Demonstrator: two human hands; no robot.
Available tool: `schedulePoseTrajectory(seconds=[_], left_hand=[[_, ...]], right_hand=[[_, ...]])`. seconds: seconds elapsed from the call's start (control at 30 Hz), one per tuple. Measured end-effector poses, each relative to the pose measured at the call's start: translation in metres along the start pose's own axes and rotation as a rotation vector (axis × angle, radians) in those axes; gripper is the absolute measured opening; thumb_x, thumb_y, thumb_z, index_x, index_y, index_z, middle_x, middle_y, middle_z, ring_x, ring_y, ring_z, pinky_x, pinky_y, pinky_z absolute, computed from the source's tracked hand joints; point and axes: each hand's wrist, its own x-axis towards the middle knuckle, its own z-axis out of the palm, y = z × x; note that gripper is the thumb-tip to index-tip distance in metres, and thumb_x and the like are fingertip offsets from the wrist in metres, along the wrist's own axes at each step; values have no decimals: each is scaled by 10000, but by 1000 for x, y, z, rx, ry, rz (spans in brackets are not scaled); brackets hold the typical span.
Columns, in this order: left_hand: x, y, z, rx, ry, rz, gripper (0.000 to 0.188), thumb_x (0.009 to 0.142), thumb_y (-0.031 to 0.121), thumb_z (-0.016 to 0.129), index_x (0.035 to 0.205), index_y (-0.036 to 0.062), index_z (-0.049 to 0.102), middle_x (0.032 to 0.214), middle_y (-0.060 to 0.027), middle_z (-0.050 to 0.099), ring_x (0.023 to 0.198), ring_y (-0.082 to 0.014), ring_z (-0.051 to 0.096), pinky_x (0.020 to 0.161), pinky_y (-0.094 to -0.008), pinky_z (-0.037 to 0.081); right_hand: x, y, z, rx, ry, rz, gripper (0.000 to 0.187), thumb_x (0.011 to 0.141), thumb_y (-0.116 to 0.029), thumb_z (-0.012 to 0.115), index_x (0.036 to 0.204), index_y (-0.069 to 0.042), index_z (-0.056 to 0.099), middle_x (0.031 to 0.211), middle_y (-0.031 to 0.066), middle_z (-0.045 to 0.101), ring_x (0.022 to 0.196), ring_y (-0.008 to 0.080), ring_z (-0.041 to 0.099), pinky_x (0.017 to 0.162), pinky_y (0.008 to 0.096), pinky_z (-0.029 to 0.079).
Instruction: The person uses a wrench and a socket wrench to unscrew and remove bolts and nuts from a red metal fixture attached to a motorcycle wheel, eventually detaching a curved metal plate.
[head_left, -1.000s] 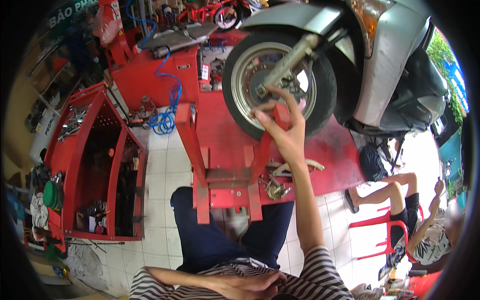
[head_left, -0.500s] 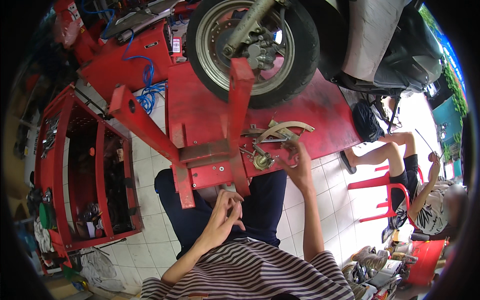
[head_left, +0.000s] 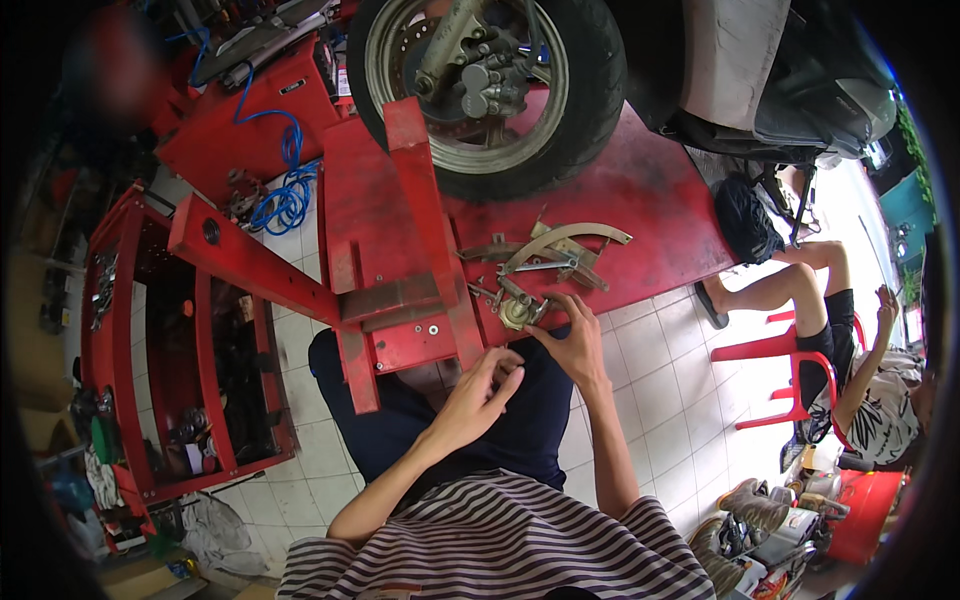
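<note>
My right hand [head_left: 575, 350] is at the near right edge of the red lift platform [head_left: 650, 205]. Its thumb and index finger close around the side of a small round brass-coloured metal part [head_left: 516, 312]. Beyond it a silver wrench [head_left: 545, 266] lies beside a curved metal bracket [head_left: 575, 232] and other flat metal pieces. Several small bolts [head_left: 483, 291] are scattered to the left of the round part. Over my lap, my left hand [head_left: 480, 392] hovers with loosely bent fingers, its thumb apart from them; I see nothing in it.
A motorcycle's front wheel [head_left: 590, 110] stands on the platform behind a red upright frame [head_left: 425, 210]. To the left are a red tool cart [head_left: 125, 350] and a coiled blue hose [head_left: 285, 205]. A person sits on a red chair [head_left: 770, 350] at right, near a pile of parts [head_left: 750, 505].
My right hand has moved left and nearer, from above the metal pieces to the round part. My left hand has shifted right and its fingers have straightened a little. The view has tilted slightly.
</note>
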Motion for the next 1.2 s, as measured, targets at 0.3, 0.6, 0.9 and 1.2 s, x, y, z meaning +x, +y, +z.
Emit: schedulePoseTrajectory(seconds=[0.3,0.6,0.9,1.2], left_hand=[[68,-30,23,256,27,-41,335,1040,231,439,1215,-49,498,798,-162,590,538,-205,611,435,-318,532],[96,-66,48,491,234,223,471,1054,298,360,1369,-49,410,859,-219,633,599,-286,636,525,-392,518],[112,-12,69,-320,222,-19,347,1023,315,523,1054,-21,604,771,-17,677,501,-43,543,407,-215,391],[69,59,40,-390,240,278,249,980,190,616,1109,-22,595,778,-11,682,545,-16,503,471,-207,374]], right_hand=[[-9,0,6,80,114,28,519,725,-42,742,1214,-53,569,1163,158,595,1042,330,629,873,414,504],[-13,4,-2,188,325,38,535,720,67,737,1215,-16,551,1224,160,543,1150,331,593,1015,397,518],[-30,-17,-29,234,427,47,533,752,18,764,1237,-9,547,1195,150,596,1176,293,587,1004,386,502],[-25,-84,-71,516,328,-117,575,814,95,644,1348,36,441,1314,158,517,1222,269,545,996,402,491]])
